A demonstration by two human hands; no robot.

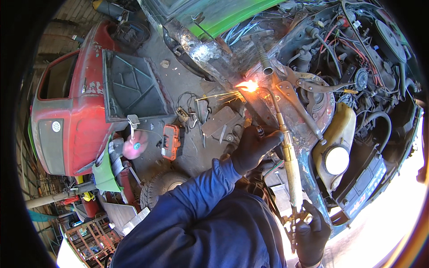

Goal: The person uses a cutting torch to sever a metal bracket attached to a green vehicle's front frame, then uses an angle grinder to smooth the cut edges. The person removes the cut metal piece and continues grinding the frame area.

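Observation:
My left hand (pixel 252 149), in a dark glove, is closed at the front of a brass gas torch (pixel 290 165), its thumb against the metal. Low on the right, my gloved right hand (pixel 313 232) curls round the torch's rear end, beside the valves. The bent tip burns with a bright orange flame (pixel 249 85) against the rusty body metal of a car, and sparks fly left. Glare hides the exact contact spot. A rusty metal strip (pixel 259 107) runs down from the flame. Locking pliers (pixel 290 91) grip the metal close by, next to a ribbed tube (pixel 264 62).
On the right lies the engine bay, with a yellowed plastic tank (pixel 328 147), a battery (pixel 364 183) and hoses. A red car body (pixel 80 107) and a removed door (pixel 134 85) stand left. An orange toolbox (pixel 171 142), a tyre (pixel 161 186) and metal plates (pixel 219 120) occupy the floor.

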